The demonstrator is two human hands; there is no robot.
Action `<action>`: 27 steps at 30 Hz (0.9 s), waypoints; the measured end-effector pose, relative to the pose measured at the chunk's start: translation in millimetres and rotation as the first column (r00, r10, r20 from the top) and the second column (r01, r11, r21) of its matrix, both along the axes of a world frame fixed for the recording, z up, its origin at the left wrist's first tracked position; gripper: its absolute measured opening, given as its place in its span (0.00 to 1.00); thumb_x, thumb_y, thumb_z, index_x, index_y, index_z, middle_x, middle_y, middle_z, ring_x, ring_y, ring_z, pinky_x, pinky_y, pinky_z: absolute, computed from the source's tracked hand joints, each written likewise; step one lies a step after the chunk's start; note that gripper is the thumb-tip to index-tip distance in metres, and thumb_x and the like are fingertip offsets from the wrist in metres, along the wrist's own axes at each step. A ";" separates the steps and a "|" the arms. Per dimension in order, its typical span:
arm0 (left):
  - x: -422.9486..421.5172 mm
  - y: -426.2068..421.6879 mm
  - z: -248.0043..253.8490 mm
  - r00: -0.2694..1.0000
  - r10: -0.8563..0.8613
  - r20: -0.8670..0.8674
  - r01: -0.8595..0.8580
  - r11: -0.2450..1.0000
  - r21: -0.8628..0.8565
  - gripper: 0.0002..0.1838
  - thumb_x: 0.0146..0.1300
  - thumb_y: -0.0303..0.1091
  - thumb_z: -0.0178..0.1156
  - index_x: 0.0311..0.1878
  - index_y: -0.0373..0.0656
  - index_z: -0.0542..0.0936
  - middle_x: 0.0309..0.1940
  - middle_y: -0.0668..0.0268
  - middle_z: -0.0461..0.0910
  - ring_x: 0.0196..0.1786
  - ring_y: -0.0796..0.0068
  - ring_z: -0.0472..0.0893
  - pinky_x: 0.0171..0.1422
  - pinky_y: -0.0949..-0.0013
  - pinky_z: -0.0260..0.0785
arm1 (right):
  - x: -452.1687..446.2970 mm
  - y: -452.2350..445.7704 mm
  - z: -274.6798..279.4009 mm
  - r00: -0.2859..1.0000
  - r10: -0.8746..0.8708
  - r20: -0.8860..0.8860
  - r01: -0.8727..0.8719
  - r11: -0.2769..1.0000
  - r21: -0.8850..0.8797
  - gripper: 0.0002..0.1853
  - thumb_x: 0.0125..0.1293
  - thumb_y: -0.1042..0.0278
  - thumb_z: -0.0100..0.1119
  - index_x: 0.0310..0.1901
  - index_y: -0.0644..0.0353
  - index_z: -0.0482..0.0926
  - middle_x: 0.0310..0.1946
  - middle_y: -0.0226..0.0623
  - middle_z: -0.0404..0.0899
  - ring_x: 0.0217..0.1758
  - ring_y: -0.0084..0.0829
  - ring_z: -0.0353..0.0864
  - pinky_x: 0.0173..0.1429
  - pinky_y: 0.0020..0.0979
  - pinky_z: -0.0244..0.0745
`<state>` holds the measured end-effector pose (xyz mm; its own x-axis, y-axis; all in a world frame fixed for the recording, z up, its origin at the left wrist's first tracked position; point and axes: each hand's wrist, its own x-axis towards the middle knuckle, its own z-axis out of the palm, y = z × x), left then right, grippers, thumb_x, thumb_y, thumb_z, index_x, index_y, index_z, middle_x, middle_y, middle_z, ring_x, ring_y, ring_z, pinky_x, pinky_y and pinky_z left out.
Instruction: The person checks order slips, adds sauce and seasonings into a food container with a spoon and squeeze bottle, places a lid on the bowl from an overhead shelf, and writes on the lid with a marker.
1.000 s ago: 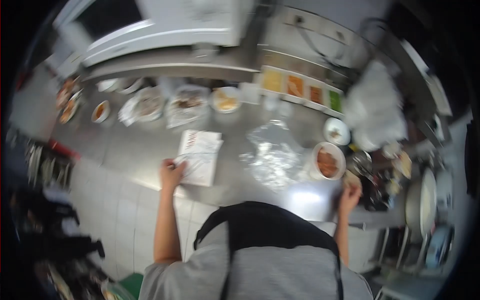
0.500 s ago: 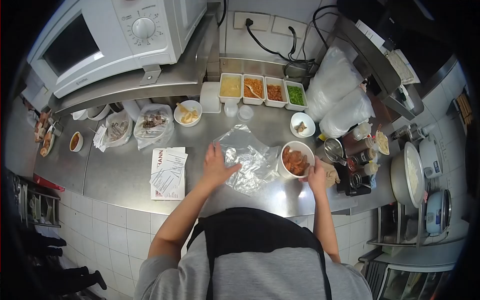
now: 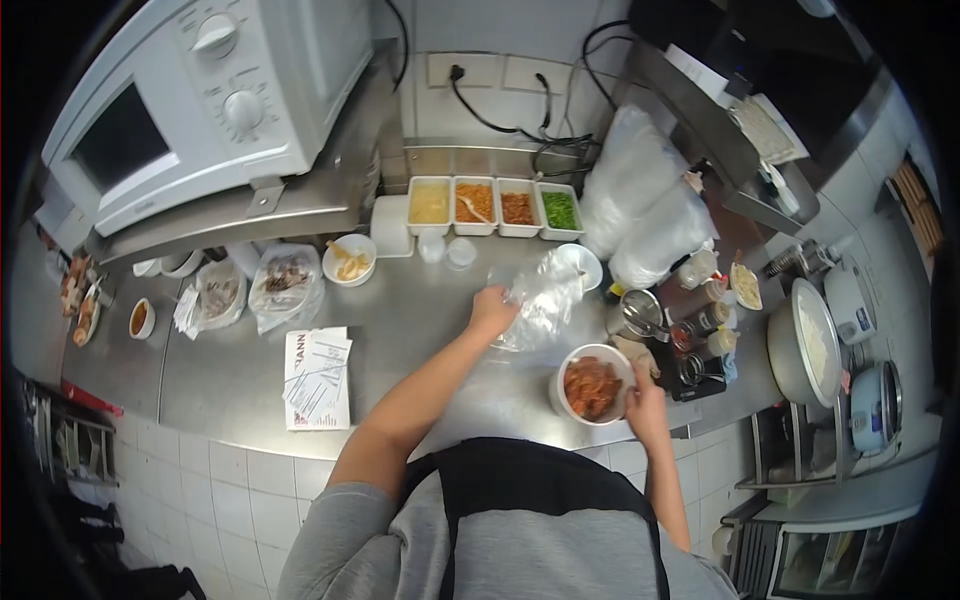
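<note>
My left hand [image 3: 492, 314] is closed on the near-left edge of a crumpled clear plastic bag [image 3: 548, 300], which lies partly lifted over the steel counter. The bag's far end overlaps a small white bowl [image 3: 589, 268], and part of the bowl is covered. With my right hand [image 3: 647, 402] I grip the right rim of a white tub [image 3: 561, 397], tilted so its mouth faces up toward me. Inside it are reddish-brown, sauce-coated pieces [image 3: 591, 388]. The tub is close to the counter's front edge; whether its base touches the counter I cannot tell.
White containers of toppings [image 3: 517, 208] line the wall. A microwave [image 3: 170, 120] stands on a shelf at left. Receipts [image 3: 322, 375] lie on a printed box. Bottles and jars [image 3: 705, 315], a metal cup [image 3: 636, 316] and wrapped stacks [image 3: 650, 245] are at right.
My left hand has closed on the plastic bag and moved it rightward and away from me. My right hand has brought the tub nearer the front edge. The camera view has shifted.
</note>
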<state>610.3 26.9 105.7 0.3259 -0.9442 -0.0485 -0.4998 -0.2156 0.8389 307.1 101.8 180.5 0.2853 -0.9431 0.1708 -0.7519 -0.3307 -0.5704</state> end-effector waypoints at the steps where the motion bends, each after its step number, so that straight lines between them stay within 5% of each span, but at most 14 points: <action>1: -3.3 -11.2 -0.5 1.000 0.008 -0.016 -0.009 0.999 -0.037 0.25 0.48 0.42 0.66 0.45 0.32 0.78 0.45 0.48 0.79 0.50 0.53 0.78 0.55 0.62 0.69 | 8.8 2.3 -1.0 0.999 0.034 0.013 -0.034 0.997 0.066 0.25 0.55 0.79 0.47 0.58 0.63 0.67 0.26 0.58 0.77 0.30 0.50 0.79 0.37 0.43 0.73; 2: -5.9 -22.4 -1.0 0.999 0.014 -0.033 -0.016 0.997 -0.072 0.27 0.48 0.43 0.66 0.46 0.31 0.77 0.45 0.47 0.78 0.50 0.53 0.78 0.56 0.63 0.69 | 22.0 3.3 -1.2 0.997 0.065 0.030 -0.069 0.989 0.131 0.26 0.56 0.78 0.47 0.60 0.62 0.66 0.28 0.58 0.77 0.33 0.48 0.81 0.39 0.40 0.75; 3: -3.7 -32.9 0.0 0.993 -0.065 -0.097 0.065 0.998 0.003 0.39 0.48 0.48 0.67 0.57 0.29 0.69 0.54 0.43 0.72 0.57 0.52 0.73 0.60 0.62 0.65 | 37.1 3.0 -2.0 0.994 0.106 0.008 -0.105 0.972 0.209 0.26 0.56 0.78 0.48 0.60 0.61 0.66 0.26 0.57 0.77 0.31 0.48 0.81 0.38 0.41 0.75; 6: -6.6 -30.5 30.6 0.969 -0.155 0.190 0.129 0.981 0.145 0.49 0.48 0.50 0.67 0.66 0.31 0.56 0.64 0.43 0.59 0.64 0.49 0.64 0.65 0.60 0.59 | 88.4 2.5 -2.8 0.974 0.199 0.111 -0.225 0.914 0.338 0.26 0.56 0.75 0.49 0.59 0.61 0.66 0.22 0.56 0.76 0.29 0.51 0.80 0.36 0.44 0.74; 8: -4.1 -7.6 71.3 0.951 -0.219 0.217 0.196 0.972 0.127 0.51 0.49 0.51 0.66 0.68 0.34 0.49 0.67 0.44 0.50 0.67 0.46 0.57 0.68 0.58 0.54 | 117.6 -7.0 -42.6 0.958 0.258 0.126 -0.279 0.939 0.198 0.25 0.57 0.75 0.48 0.59 0.62 0.66 0.23 0.58 0.76 0.29 0.52 0.79 0.35 0.46 0.73; 10: -5.8 13.0 103.9 0.908 -0.208 0.365 0.232 0.972 -0.024 0.47 0.51 0.48 0.65 0.67 0.35 0.53 0.65 0.46 0.54 0.66 0.47 0.60 0.68 0.58 0.55 | 143.2 -7.5 -50.5 0.946 0.247 0.210 -0.281 0.947 0.154 0.24 0.58 0.73 0.48 0.58 0.63 0.66 0.25 0.59 0.76 0.30 0.53 0.79 0.37 0.46 0.73; 13: -8.8 47.7 138.1 0.922 -0.320 0.219 0.357 0.920 -0.161 0.41 0.53 0.44 0.64 0.66 0.37 0.57 0.64 0.48 0.56 0.65 0.48 0.62 0.66 0.60 0.57 | 145.2 -13.1 -21.4 0.881 0.254 0.399 -0.369 0.897 0.244 0.23 0.61 0.68 0.48 0.58 0.67 0.65 0.31 0.58 0.78 0.34 0.55 0.79 0.40 0.46 0.74; 16: -11.6 85.6 163.5 0.906 -0.422 0.018 0.422 0.901 -0.097 0.39 0.53 0.40 0.64 0.65 0.36 0.59 0.64 0.49 0.56 0.64 0.51 0.63 0.66 0.62 0.58 | 96.6 -39.7 -60.8 0.956 0.213 0.203 -0.195 0.975 -0.105 0.23 0.61 0.62 0.50 0.55 0.66 0.67 0.32 0.57 0.78 0.35 0.53 0.79 0.40 0.45 0.73; 17: -12.0 97.2 170.9 0.896 -0.434 -0.093 0.431 0.901 -0.049 0.39 0.53 0.39 0.65 0.65 0.36 0.59 0.64 0.49 0.56 0.64 0.51 0.63 0.66 0.62 0.58 | 70.5 -45.5 -67.3 0.996 0.067 0.062 -0.065 0.997 -0.043 0.20 0.61 0.62 0.51 0.52 0.65 0.70 0.36 0.54 0.78 0.38 0.51 0.78 0.42 0.44 0.73; 19: -6.7 113.3 160.5 0.914 -0.390 -0.108 0.377 0.918 -0.122 0.39 0.53 0.37 0.65 0.65 0.36 0.58 0.65 0.51 0.55 0.65 0.54 0.61 0.67 0.62 0.56 | 24.3 -49.4 -61.8 0.962 -0.232 -0.144 0.226 0.972 -0.057 0.15 0.59 0.62 0.53 0.43 0.63 0.74 0.38 0.50 0.78 0.40 0.48 0.78 0.43 0.44 0.73; 21: 8.2 125.9 129.7 0.970 -0.234 0.063 0.240 0.902 -0.358 0.41 0.53 0.35 0.65 0.67 0.37 0.55 0.66 0.54 0.54 0.68 0.58 0.57 0.69 0.62 0.53 | -10.2 -51.6 -63.4 0.887 -0.416 -0.201 0.384 0.906 -0.179 0.11 0.58 0.63 0.54 0.33 0.63 0.76 0.35 0.48 0.78 0.37 0.47 0.78 0.42 0.45 0.73; 24: 28.2 146.0 108.1 0.944 0.151 0.294 0.010 0.876 -0.482 0.44 0.49 0.35 0.68 0.67 0.36 0.55 0.66 0.48 0.52 0.68 0.53 0.56 0.70 0.58 0.49 | -39.4 -64.4 -89.5 0.916 -0.347 -0.200 0.314 0.932 -0.180 0.10 0.57 0.62 0.56 0.31 0.60 0.76 0.33 0.46 0.77 0.34 0.47 0.79 0.38 0.45 0.74; 26: 46.3 161.0 68.5 0.972 0.142 0.185 -0.062 0.921 -0.384 0.42 0.57 0.42 0.62 0.67 0.33 0.53 0.65 0.42 0.51 0.71 0.50 0.49 0.73 0.57 0.40 | -40.1 -74.0 -89.4 0.915 -0.306 -0.262 0.278 0.951 -0.136 0.09 0.57 0.64 0.57 0.30 0.61 0.76 0.34 0.47 0.77 0.36 0.48 0.79 0.39 0.45 0.74; 27: 58.0 165.1 39.4 0.952 0.207 0.227 -0.140 0.950 -0.279 0.38 0.61 0.44 0.57 0.66 0.31 0.54 0.62 0.41 0.56 0.67 0.51 0.58 0.69 0.56 0.50 | -39.1 -74.7 -87.5 0.929 -0.284 -0.236 0.257 0.957 -0.138 0.08 0.57 0.65 0.56 0.30 0.62 0.76 0.33 0.47 0.78 0.36 0.49 0.79 0.39 0.46 0.74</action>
